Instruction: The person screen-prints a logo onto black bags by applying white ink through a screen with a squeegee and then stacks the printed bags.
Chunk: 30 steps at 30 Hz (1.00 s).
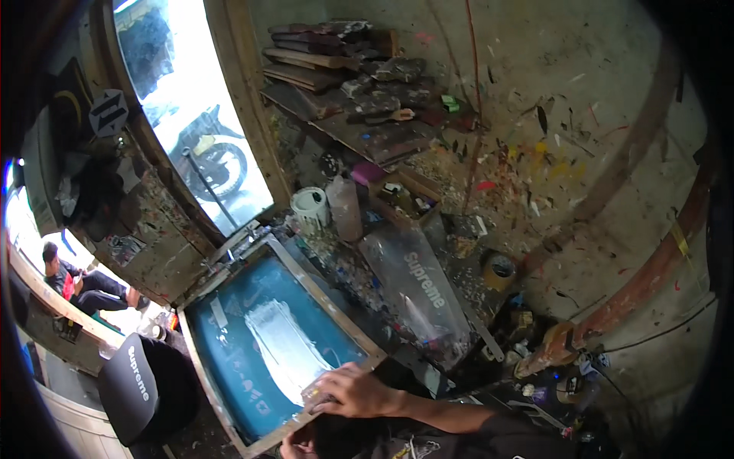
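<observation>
A wood-edged printing screen (pixel 205 366) with blue-green mesh lies tilted in front of me. A broad streak of white ink (pixel 281 340) runs along the mesh. My right hand (pixel 355 392) is closed at the near end of the streak, its fingers round a small squeegee (pixel 312 396), mostly hidden by the hand. At the screen's near edge, my left hand (pixel 298 442) has its fingers curled against the wooden frame; the lower picture edge cuts off part of it.
Left of the screen stands a black printed panel (pixel 134 394). Beyond it are a white bucket (pixel 310 206), a clear plastic sheet (pixel 413 287), an open box (pixel 405 195) and a tape roll (pixel 500 270). A person (pixel 80 283) sits outside, far left. A rusty pipe (pixel 612 321) crosses at right.
</observation>
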Tool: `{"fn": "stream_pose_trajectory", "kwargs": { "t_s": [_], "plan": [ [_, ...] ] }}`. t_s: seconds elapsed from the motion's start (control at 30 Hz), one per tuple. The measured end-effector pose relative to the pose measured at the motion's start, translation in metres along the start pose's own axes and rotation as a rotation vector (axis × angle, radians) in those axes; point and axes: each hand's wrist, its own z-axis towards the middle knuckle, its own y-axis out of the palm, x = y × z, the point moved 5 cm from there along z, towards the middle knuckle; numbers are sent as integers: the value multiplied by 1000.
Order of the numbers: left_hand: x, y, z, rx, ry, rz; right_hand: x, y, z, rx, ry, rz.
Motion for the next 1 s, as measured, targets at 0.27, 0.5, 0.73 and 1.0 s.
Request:
{"fn": "stream_pose_trajectory", "kwargs": {
  "t_s": [0.27,0.5,0.73,1.0],
  "plan": [
    [-7,27,3,-264,143,463,168,-198,-66,495,737,-464],
    [-14,16,-2,-264,-600,-184,276,-242,-146,101,856,-1082],
    [140,78,-42,-765,-192,293,227,-225,-173,305,748,-990],
    [186,124,-52,-859,66,-273,212,-196,-135,130,795,-773]
  ]
}}
